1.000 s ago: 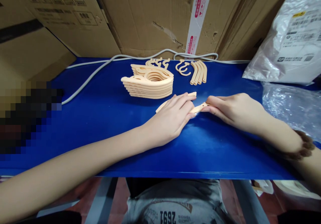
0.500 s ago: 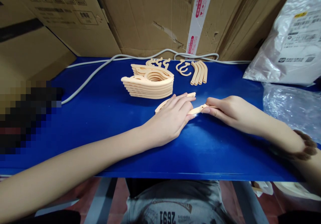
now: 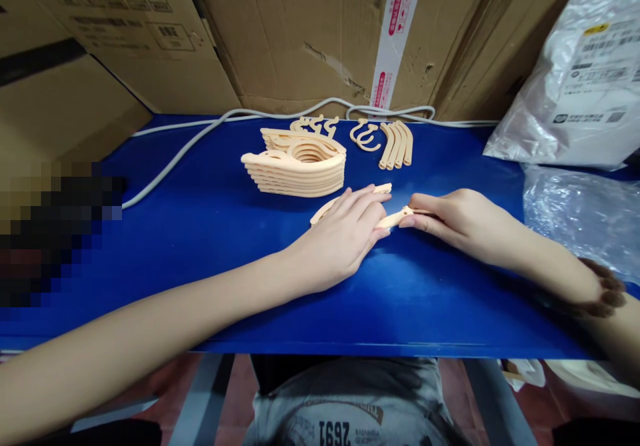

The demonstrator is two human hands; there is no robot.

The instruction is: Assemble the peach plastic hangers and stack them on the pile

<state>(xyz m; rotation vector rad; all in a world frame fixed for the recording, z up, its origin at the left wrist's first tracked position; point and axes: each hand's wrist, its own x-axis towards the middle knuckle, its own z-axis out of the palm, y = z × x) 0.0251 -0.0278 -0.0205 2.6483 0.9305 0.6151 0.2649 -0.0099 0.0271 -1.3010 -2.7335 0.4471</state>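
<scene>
My left hand (image 3: pixel 345 239) lies over a beige plastic folding hanger (image 3: pixel 397 219), its fingers wrapped down over it on the table. One end of the hanger shows beyond the fingertips and another curved part shows behind the knuckles. At the near end, my right hand (image 3: pixel 445 218) pinches a thin beige hanger part (image 3: pixel 423 212) between thumb and forefinger, touching the hanger. Most of that part is hidden in the fingers. Behind my left hand stands a stack of folded beige hangers (image 3: pixel 300 173).
Loose hanger hooks (image 3: pixel 367 136) and several curved hanger arms (image 3: pixel 397 145) lie at the back of the blue table (image 3: pixel 200 253). A white cable (image 3: pixel 185 156) runs along the cardboard boxes (image 3: pixel 300 39). Plastic packaging (image 3: pixel 565 99) sits at right.
My right hand has shifted very slightly left, against the hanger's end. My left hand stays almost still, and the stack and loose parts have not moved.
</scene>
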